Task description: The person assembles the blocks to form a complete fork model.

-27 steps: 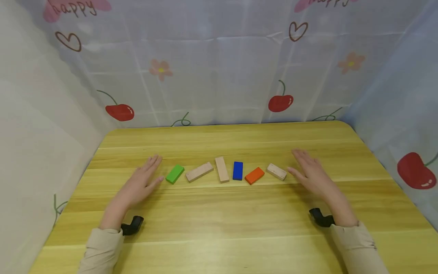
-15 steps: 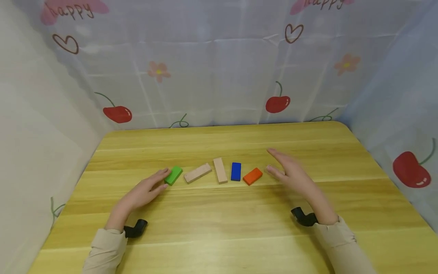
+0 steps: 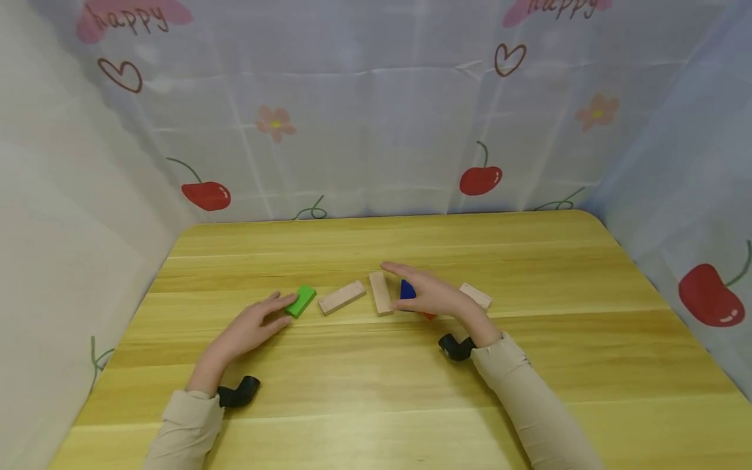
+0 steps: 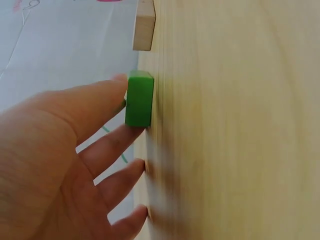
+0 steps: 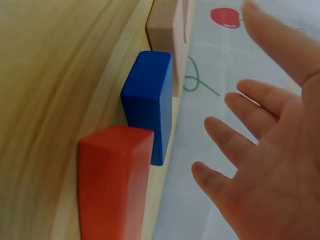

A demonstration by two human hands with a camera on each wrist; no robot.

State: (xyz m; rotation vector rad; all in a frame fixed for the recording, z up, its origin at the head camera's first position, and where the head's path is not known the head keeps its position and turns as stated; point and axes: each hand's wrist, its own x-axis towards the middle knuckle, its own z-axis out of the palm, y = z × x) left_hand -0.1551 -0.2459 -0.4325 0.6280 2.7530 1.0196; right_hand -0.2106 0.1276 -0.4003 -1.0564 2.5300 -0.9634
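My left hand [image 3: 249, 329] is beside the green block [image 3: 301, 302], its fingertips right at the block's left edge. In the left wrist view, one digit overlaps the green block's side and another finger reaches its lower end, with the remaining fingers spread. My right hand [image 3: 431, 292] hovers over the blue block [image 3: 407, 295] and orange-red block [image 5: 112, 185], partly covering both in the head view. Its thumb and fingers are held apart around nothing, close to the upright plain wooden block [image 3: 380, 294]. The right wrist view shows those fingers spread above the blocks.
Another long plain wooden block [image 3: 343, 298] lies slanted between the green block and the middle one. A shorter plain block [image 3: 476, 296] lies behind my right wrist. All rest in a row on the wooden table [image 3: 352, 391]; a cherry-patterned curtain [image 3: 364, 143] hangs behind.
My right hand has swept left, from beside the short plain block to over the blue and orange-red ones. My left hand has moved right to the green block. The blocks stay where they were.
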